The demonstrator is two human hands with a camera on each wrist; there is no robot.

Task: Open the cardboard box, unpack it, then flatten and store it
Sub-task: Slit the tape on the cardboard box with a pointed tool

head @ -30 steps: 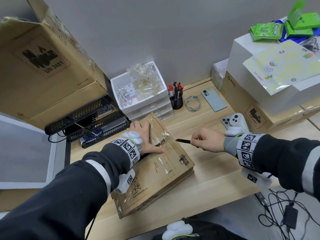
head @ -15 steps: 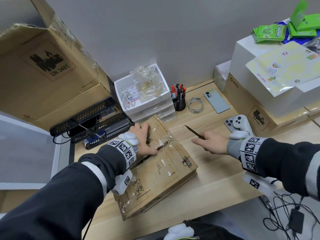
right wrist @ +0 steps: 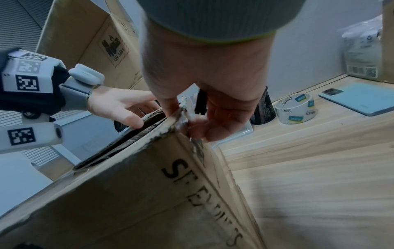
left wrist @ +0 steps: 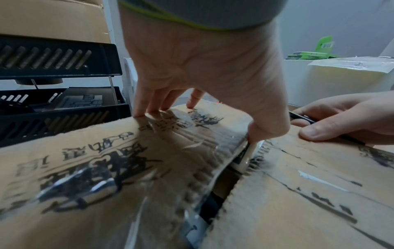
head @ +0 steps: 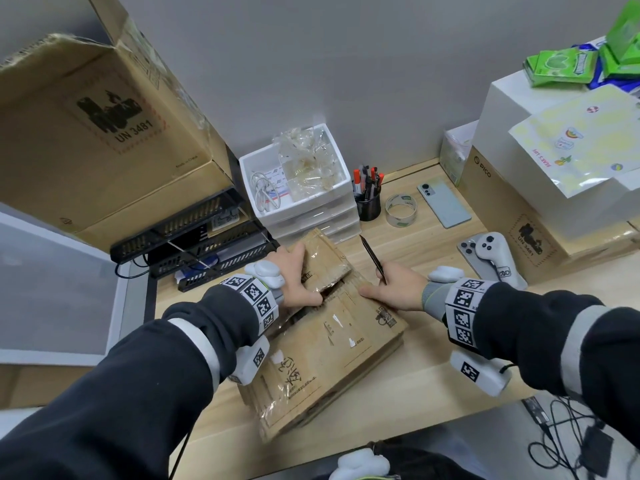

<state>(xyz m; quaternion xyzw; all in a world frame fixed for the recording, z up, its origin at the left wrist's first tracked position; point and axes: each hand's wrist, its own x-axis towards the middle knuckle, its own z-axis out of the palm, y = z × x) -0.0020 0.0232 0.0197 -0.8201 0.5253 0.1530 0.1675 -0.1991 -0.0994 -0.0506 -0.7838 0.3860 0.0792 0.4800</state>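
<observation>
The box lies flat on the desk, just in front of the white drawer unit, and its top seam is already split: a dark gap runs between the two top flaps. The left hand grips the far flap, fingers spread on top and thumb hooked under its edge at the gap, lifting it a little. The right hand rests on the near flap beside the gap, fingers curled round a thin black blade that points toward the drawer unit. Opening looks nearly done, I judge; the flaps are not yet folded back. Something pale shows inside the gap. Unpacking, flattening and storing all remain.
</observation>
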